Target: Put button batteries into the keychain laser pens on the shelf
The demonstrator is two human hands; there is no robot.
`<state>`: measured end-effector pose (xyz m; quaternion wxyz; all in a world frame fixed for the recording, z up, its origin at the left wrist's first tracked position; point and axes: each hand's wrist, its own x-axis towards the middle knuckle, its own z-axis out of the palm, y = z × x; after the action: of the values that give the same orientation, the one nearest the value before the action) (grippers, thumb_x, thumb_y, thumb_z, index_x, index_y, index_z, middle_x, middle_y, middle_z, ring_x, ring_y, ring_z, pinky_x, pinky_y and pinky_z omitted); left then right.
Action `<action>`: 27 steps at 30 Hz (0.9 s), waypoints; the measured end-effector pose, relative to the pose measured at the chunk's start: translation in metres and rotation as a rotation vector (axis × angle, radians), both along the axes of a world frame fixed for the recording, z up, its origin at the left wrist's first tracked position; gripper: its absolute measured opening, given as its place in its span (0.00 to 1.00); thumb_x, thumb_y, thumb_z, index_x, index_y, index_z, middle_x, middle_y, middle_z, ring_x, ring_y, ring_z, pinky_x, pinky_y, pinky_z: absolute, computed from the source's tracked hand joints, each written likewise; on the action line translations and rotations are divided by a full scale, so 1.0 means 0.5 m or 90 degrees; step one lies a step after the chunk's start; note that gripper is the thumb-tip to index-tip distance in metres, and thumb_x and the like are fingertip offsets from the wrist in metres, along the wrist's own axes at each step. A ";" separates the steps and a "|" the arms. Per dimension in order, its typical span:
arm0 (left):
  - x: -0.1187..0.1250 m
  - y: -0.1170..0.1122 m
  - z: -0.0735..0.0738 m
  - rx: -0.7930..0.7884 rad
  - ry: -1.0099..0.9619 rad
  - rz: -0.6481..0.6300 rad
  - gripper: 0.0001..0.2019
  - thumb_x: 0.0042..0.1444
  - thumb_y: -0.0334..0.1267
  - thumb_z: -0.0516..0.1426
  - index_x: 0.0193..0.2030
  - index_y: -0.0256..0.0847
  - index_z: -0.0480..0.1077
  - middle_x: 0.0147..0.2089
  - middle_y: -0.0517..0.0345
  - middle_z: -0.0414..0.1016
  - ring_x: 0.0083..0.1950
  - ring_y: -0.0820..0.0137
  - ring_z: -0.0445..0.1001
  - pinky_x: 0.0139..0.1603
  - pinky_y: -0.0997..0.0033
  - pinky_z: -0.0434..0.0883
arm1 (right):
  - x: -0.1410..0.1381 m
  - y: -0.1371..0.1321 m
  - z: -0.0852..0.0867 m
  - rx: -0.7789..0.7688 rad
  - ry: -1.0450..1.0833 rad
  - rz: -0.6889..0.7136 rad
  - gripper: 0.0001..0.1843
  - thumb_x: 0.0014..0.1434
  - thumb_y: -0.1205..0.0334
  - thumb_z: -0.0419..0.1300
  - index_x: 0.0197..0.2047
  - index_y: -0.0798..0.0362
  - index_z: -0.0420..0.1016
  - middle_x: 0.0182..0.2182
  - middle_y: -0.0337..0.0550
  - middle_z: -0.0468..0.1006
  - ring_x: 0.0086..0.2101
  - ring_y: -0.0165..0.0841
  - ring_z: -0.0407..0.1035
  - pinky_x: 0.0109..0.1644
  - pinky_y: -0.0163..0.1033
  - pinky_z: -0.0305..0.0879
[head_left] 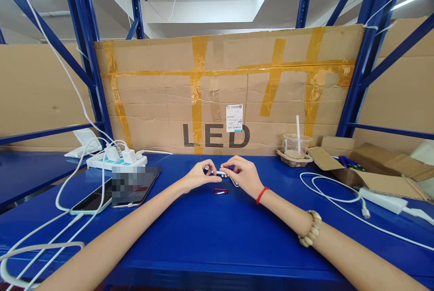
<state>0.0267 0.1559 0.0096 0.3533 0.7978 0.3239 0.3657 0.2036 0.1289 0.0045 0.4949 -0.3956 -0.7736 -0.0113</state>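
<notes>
Above the middle of the blue shelf, my left hand (200,176) and my right hand (247,177) face each other with fingertips nearly meeting. Both are closed in a pinch. Small whitish, bead-like pieces (222,174) lie between the fingertips, too small to name for certain. A thin white cord (233,183) loops down beneath my right fingers. Something small and shiny shows by my left index finger. Just in front of the hands, a red carabiner (220,191) lies on the shelf, touched by neither.
Left are a white power strip (96,161) with chargers, a phone (91,197), a dark tablet (145,185) and cables. Right are a plastic cup (293,146) in a carton holder, an open cardboard box (383,180) and a white adapter (383,200). Taped cardboard (162,101) stands behind.
</notes>
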 end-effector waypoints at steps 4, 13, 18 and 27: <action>0.016 -0.010 -0.009 0.025 0.032 -0.028 0.22 0.34 0.43 0.63 0.18 0.36 0.52 0.22 0.64 0.55 0.27 0.77 0.58 0.28 0.76 0.58 | -0.004 -0.002 -0.001 0.027 0.028 0.038 0.10 0.53 0.56 0.57 0.32 0.53 0.75 0.31 0.41 0.72 0.20 0.22 0.58 0.26 0.31 0.59; 0.017 -0.015 -0.017 0.040 0.078 -0.069 0.13 0.38 0.39 0.61 0.28 0.34 0.66 0.28 0.59 0.65 0.32 0.72 0.66 0.34 0.72 0.63 | -0.018 -0.023 -0.002 0.058 -0.110 0.090 0.12 0.57 0.55 0.52 0.34 0.49 0.76 0.33 0.39 0.72 0.24 0.23 0.63 0.29 0.30 0.61; 0.023 -0.020 -0.021 -0.004 0.065 -0.106 0.11 0.41 0.37 0.59 0.32 0.34 0.66 0.29 0.58 0.67 0.29 0.74 0.66 0.30 0.74 0.64 | -0.018 -0.018 -0.005 0.064 -0.128 0.089 0.11 0.55 0.57 0.54 0.31 0.50 0.76 0.33 0.38 0.72 0.24 0.22 0.63 0.27 0.28 0.58; 0.017 0.004 -0.025 0.107 -0.026 0.069 0.14 0.47 0.37 0.54 0.20 0.36 0.52 0.24 0.63 0.56 0.28 0.77 0.58 0.33 0.75 0.59 | -0.001 -0.011 0.005 -0.067 -0.110 -0.078 0.10 0.56 0.55 0.53 0.36 0.45 0.75 0.32 0.34 0.71 0.22 0.20 0.62 0.26 0.29 0.54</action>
<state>0.0351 0.1580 -0.0031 0.2713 0.7985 0.3273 0.4262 0.2028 0.1235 0.0071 0.4037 -0.4651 -0.7870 -0.0351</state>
